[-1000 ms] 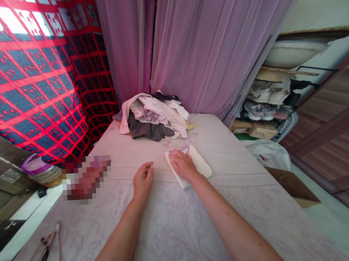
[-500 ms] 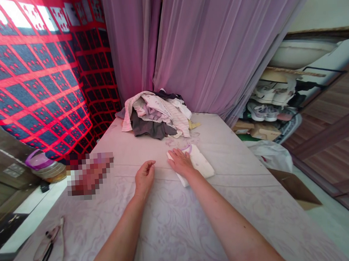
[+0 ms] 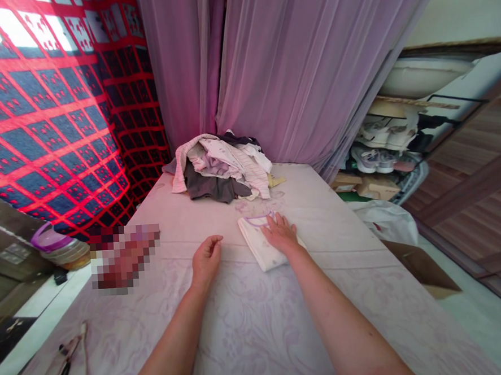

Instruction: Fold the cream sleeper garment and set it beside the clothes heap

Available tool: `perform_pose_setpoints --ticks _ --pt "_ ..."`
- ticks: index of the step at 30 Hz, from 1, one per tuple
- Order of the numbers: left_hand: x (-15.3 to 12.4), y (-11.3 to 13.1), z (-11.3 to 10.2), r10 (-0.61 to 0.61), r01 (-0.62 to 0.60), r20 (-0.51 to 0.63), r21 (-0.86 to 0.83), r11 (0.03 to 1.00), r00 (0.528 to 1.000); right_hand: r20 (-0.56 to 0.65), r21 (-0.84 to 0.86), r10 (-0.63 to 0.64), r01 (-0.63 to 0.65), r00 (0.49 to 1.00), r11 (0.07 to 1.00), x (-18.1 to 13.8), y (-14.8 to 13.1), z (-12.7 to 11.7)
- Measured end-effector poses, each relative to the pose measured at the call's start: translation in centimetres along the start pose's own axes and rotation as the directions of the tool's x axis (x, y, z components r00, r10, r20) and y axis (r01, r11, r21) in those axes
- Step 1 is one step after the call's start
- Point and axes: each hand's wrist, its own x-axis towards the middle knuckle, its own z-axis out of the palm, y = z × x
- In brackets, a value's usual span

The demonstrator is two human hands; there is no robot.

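A white garment (image 3: pixel 257 248) lies folded into a flat packet on the cloth-covered table (image 3: pixel 251 334). It has a purple-edged neckline at its far side and small faint prints. My right hand (image 3: pixel 282 232) rests flat on its right half, fingers spread. To the left of the packet, my left hand (image 3: pixel 206 255) lies on the tabletop with fingers curled in; nothing shows in it. It does not touch the garment. Farther back sits a loose heap of clothes (image 3: pixel 219 164), with striped pink, dark grey and white pieces.
Glasses (image 3: pixel 60 363) lie at the near left corner. A blurred reddish item (image 3: pixel 125 257) is near the left edge. Purple curtains (image 3: pixel 289 66) hang behind the table. On the right stand a shoe rack (image 3: pixel 383 140), a white bag (image 3: pixel 384 222) and an open cardboard box (image 3: pixel 420 267).
My right hand has slid to the right across the folded garment, uncovering its left part and neckline. My left hand has stayed nearly still. The view has shifted slightly.
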Motion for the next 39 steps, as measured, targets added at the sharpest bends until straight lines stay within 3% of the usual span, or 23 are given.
perform_pose_setpoints --ticks 6,11,15,20,22,24,25,27,30,35,39 --pt "-0.1 0.1 -0.1 0.005 -0.005 0.009 -0.004 1.000 1.000 -0.101 -0.012 -0.048 0.047 0.994 0.999 1.0 0.5 -1.3" --pt "-0.1 0.1 -0.2 0.003 -0.004 0.017 0.020 1.000 1.000 0.011 0.023 -0.058 0.058 0.998 0.998 2.0 0.8 -0.4" --pt "0.0 0.1 -0.2 0.002 -0.002 0.032 0.030 1.000 0.999 0.034 0.114 -0.059 0.055 0.998 0.992 2.5 0.8 -0.5" --pt "0.1 -0.1 -0.3 0.024 -0.027 0.051 0.065 0.998 0.998 0.023 0.204 -0.065 0.059 0.998 0.977 1.6 3.5 -2.6" --pt "0.0 0.0 -0.4 0.087 -0.097 0.083 0.122 0.988 0.993 0.015 0.199 -0.016 0.012 1.000 0.980 0.5 5.2 -3.2" --pt "-0.4 0.6 -0.3 0.228 -0.257 0.164 0.185 0.949 0.960 0.027 0.182 0.054 -0.058 0.998 0.982 -1.0 6.7 -3.3" --pt "-0.7 1.1 -0.3 0.315 -0.361 0.227 0.204 0.910 0.922 0.035 0.174 0.085 -0.090 0.996 0.981 -1.7 7.3 -3.2" --pt "-1.5 2.2 0.1 0.461 -0.553 0.366 0.206 0.807 0.808 0.048 0.164 0.126 -0.132 0.991 0.978 -3.0 8.2 -2.8" --pt "-2.7 4.0 1.3 0.533 -0.698 0.512 0.204 0.686 0.674 0.052 0.230 0.153 -0.161 0.987 0.960 -4.1 8.7 -2.2" --pt "-3.8 5.3 3.3 0.471 -0.755 0.617 0.347 0.557 0.631 0.128 0.457 0.135 -0.179 0.983 0.871 -4.3 8.9 -2.2" --pt "-3.2 5.6 3.5 0.445 -0.788 0.659 0.421 0.448 0.606 0.168 0.622 0.103 -0.186 0.980 0.761 -4.9 9.4 -2.1"
